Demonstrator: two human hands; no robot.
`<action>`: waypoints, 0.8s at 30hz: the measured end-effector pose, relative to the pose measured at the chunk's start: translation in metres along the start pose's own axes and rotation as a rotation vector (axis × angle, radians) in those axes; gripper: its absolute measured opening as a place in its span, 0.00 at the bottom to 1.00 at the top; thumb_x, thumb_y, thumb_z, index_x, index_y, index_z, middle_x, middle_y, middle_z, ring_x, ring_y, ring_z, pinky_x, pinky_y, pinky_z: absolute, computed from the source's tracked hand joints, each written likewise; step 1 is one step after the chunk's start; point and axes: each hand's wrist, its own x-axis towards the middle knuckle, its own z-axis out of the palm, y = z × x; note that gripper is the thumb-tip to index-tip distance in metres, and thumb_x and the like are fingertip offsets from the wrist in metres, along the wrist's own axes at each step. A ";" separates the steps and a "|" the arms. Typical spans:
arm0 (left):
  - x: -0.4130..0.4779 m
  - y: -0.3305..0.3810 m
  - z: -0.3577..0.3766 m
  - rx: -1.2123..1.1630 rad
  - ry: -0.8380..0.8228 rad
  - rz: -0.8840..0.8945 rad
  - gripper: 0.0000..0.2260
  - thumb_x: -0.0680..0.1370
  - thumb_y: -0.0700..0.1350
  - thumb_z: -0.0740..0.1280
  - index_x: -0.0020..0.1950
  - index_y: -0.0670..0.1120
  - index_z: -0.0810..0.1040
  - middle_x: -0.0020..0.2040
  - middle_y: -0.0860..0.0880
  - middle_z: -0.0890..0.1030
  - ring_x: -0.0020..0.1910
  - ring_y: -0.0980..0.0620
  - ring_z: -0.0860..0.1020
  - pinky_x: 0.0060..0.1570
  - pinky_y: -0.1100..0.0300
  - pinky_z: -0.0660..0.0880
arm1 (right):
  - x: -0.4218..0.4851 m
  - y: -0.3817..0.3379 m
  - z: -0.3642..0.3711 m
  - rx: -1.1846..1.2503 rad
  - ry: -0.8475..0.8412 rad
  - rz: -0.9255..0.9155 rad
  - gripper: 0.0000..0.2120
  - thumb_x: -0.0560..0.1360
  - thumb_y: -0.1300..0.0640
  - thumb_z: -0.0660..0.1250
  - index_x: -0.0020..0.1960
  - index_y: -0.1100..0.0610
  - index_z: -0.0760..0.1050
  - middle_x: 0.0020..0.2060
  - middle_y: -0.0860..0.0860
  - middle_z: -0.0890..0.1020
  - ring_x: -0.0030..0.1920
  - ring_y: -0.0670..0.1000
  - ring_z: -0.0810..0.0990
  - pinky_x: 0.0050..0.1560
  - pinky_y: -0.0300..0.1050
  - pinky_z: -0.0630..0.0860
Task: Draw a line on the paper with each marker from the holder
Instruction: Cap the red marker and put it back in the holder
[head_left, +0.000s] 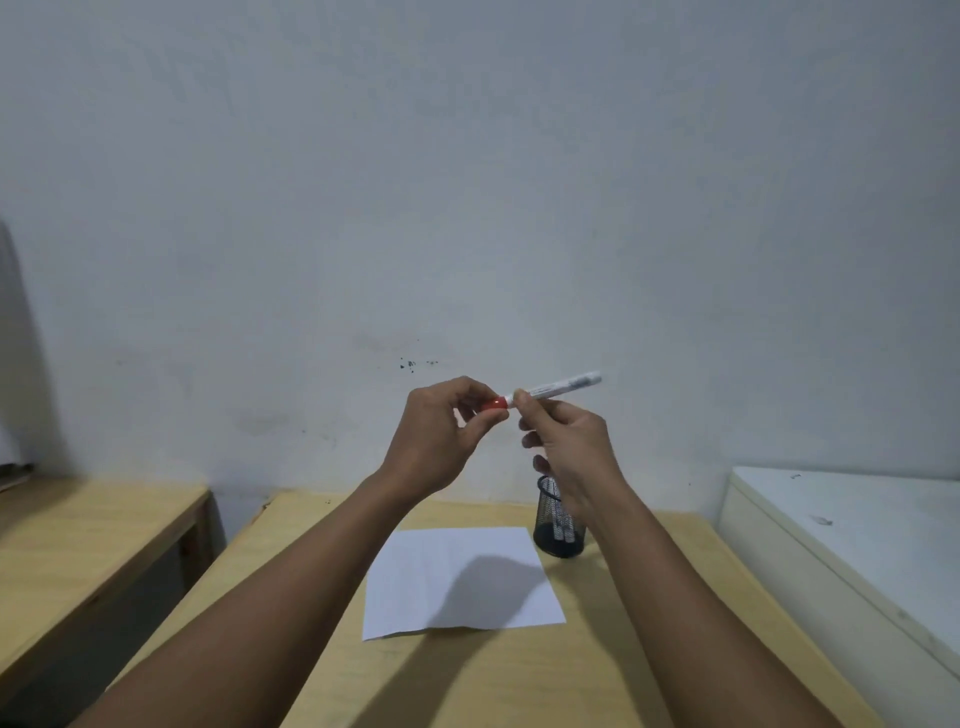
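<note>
The right hand partly hides the black mesh holder, which stands just right of the white paper sheet on the wooden table. Above the holder, right fingers grip the white marker barrel; the left hand pinches its red cap.

Single head-worn wide-angle view; faces forward and down over the tabletop; wall fills upper frame; forearms close.
</note>
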 end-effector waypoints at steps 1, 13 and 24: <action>0.005 0.000 -0.001 -0.015 0.001 -0.030 0.03 0.74 0.46 0.76 0.47 0.50 0.85 0.41 0.56 0.85 0.39 0.56 0.80 0.37 0.71 0.72 | 0.001 0.004 0.002 -0.024 0.089 0.037 0.35 0.65 0.36 0.79 0.63 0.55 0.79 0.51 0.49 0.84 0.48 0.50 0.82 0.53 0.51 0.78; 0.051 0.003 0.043 -0.154 -0.216 -0.202 0.12 0.77 0.45 0.73 0.60 0.44 0.84 0.52 0.48 0.87 0.43 0.56 0.82 0.52 0.59 0.80 | 0.027 -0.002 -0.051 -0.810 0.108 -0.416 0.06 0.77 0.44 0.72 0.52 0.43 0.83 0.43 0.38 0.83 0.50 0.44 0.79 0.58 0.50 0.60; 0.059 -0.045 0.119 -0.002 -0.330 -0.387 0.16 0.77 0.50 0.73 0.62 0.45 0.82 0.52 0.47 0.85 0.49 0.50 0.82 0.52 0.57 0.76 | 0.097 0.053 -0.083 -0.776 0.256 -0.202 0.09 0.79 0.46 0.69 0.55 0.48 0.83 0.41 0.41 0.82 0.47 0.45 0.79 0.54 0.49 0.59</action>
